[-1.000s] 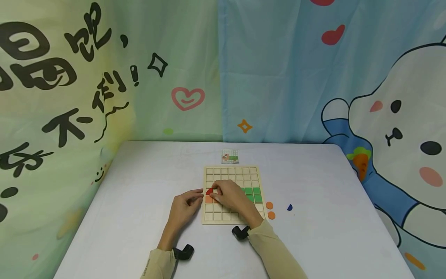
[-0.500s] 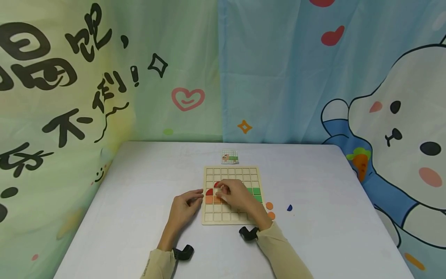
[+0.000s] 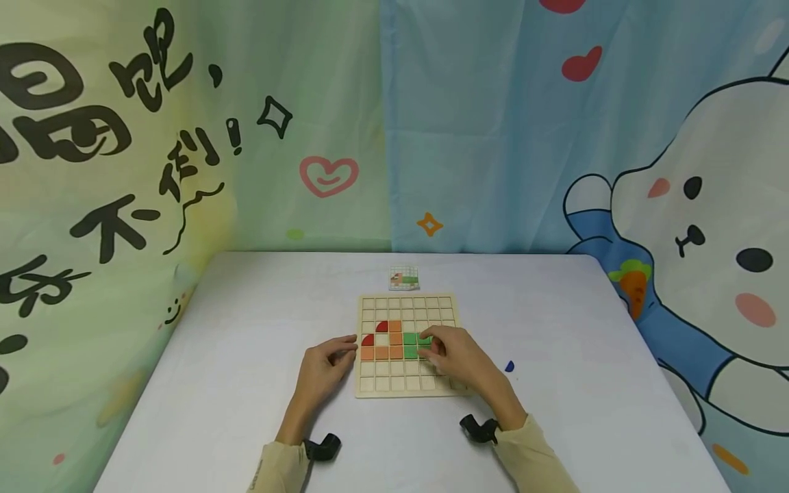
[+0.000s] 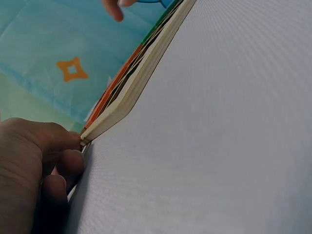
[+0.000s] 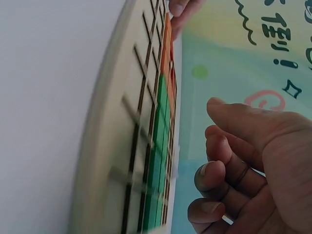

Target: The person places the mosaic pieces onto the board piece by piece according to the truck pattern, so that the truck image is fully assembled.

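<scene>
A wooden grid board point(image 3: 377, 385) lies on the white table. My left hand point(image 3: 323, 361) rests at its left edge, the fingertips touching the rim; the left wrist view shows them against the board's edge point(image 4: 124, 105). My right hand point(image 3: 461, 352) hovers over the right part of the board, fingers loosely bent and nothing between them in the right wrist view. Set into the grid are two red rounded pieces point(image 3: 382, 326), several orange squares point(image 3: 396, 339) and green squares point(image 3: 409, 352), some of the green ones covered by the right hand.
Behind the board lies a small pattern card point(image 3: 404, 278) printed with a coloured figure. A small dark blue piece point(image 3: 509, 366) sits right of the right hand. The orange discs beside the board are hidden behind the right arm. A printed curtain point(image 3: 296, 82) hangs behind the table.
My right hand has moved right, from the red pieces to above the green squares, uncovering a second red piece and orange squares. The left hand has stayed at the board's edge.
</scene>
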The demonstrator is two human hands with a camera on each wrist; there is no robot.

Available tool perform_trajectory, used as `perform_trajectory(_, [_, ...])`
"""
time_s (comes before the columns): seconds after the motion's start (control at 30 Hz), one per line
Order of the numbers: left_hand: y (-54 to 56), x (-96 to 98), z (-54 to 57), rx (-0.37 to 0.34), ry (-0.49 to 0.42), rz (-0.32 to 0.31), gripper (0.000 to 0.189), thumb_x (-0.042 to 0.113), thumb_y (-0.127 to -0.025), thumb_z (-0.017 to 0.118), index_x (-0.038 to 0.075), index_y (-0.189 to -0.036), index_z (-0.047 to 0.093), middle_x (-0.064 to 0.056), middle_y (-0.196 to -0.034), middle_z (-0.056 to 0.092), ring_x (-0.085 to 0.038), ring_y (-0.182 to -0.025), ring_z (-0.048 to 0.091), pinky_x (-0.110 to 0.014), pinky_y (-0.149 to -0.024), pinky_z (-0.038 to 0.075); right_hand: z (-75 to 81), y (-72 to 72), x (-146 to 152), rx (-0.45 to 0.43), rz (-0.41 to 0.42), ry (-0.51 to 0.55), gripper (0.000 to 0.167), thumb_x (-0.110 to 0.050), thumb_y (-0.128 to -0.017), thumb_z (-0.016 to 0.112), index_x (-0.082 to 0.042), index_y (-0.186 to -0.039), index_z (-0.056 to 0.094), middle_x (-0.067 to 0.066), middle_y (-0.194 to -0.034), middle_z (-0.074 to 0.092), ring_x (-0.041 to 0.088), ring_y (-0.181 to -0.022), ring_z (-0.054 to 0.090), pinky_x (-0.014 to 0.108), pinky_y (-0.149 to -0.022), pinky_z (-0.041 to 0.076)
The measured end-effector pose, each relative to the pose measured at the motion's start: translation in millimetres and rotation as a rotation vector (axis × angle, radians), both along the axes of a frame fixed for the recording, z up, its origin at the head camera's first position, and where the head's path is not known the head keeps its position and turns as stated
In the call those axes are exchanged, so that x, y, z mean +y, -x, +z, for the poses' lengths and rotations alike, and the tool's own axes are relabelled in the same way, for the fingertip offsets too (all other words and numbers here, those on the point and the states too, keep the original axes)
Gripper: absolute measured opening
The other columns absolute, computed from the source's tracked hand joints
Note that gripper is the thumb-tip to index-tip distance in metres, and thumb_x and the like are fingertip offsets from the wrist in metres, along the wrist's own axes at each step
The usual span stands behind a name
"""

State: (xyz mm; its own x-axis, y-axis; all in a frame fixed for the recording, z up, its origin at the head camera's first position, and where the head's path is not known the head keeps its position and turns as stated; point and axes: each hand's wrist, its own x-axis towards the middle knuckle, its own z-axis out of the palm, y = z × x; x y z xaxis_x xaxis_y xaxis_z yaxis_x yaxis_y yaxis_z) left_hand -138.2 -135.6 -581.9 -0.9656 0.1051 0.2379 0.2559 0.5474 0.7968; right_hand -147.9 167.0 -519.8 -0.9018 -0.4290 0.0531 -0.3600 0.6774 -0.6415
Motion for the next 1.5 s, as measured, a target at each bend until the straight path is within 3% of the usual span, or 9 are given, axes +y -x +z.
perform_trajectory(0.17, [-0.2,-0.9,0.8,-0.004,0.009,0.007,0.015,0.008,-0.094,0.078,0.009,-0.108,0.083,-0.005,-0.123,0.080,0.001,-0.064,0.052,-0.019,-0.060,0.044,-1.6,-12.4,22,-0.011,-0.058,-0.021,0.029,-0.020,-0.098,0.077,-0.003,-0.121,0.074,-0.009,-0.070,0.057,0.002,-0.061,0.046,0.022,-0.061,0.043])
perform_trajectory(0.67, [-0.2,1.8,1.3,-0.015,-0.008,-0.007,0.014,0.008,-0.095,0.077,0.010,-0.108,0.083,-0.005,-0.123,0.080,0.000,-0.063,0.052,-0.019,-0.060,0.043,-11.0,-41.8,92,0.028,-0.354,-0.134,0.031,-0.021,-0.094,0.081,-0.002,-0.117,0.075,-0.004,-0.069,0.054,0.008,-0.063,0.044,0.024,-0.060,0.037])
perform_trajectory(0.87, [0.4,1.1,-1.2,0.008,0.009,-0.001,0.014,0.008,-0.094,0.079,0.010,-0.107,0.084,-0.004,-0.123,0.081,0.001,-0.062,0.050,-0.019,-0.059,0.043,-18.7,-50.4,112,-0.011,-0.466,-0.222,0.037,-0.025,-0.093,0.082,0.001,-0.118,0.074,-0.001,-0.070,0.056,0.013,-0.065,0.047,0.026,-0.061,0.038])
perform_trajectory(1.23, [0.7,-0.5,-0.1,-0.008,-0.009,-0.003,0.014,0.008,-0.095,0.078,0.010,-0.108,0.084,-0.005,-0.124,0.080,0.000,-0.063,0.052,-0.019,-0.059,0.044,-20.2,-52.2,119,-0.054,-0.490,-0.252,0.037,-0.028,-0.093,0.081,0.003,-0.111,0.074,0.000,-0.071,0.058,0.014,-0.064,0.048,0.028,-0.059,0.037])
perform_trajectory(1.5, [0.6,-0.4,0.4,-0.007,-0.027,-0.007,0.013,0.008,-0.095,0.078,0.009,-0.106,0.084,-0.005,-0.123,0.081,0.000,-0.062,0.051,-0.019,-0.058,0.042,-20.9,-52.8,116,-0.045,-0.427,-0.230,0.027,-0.016,-0.095,0.078,-0.001,-0.117,0.076,-0.001,-0.070,0.056,0.013,-0.066,0.047,0.027,-0.060,0.036])
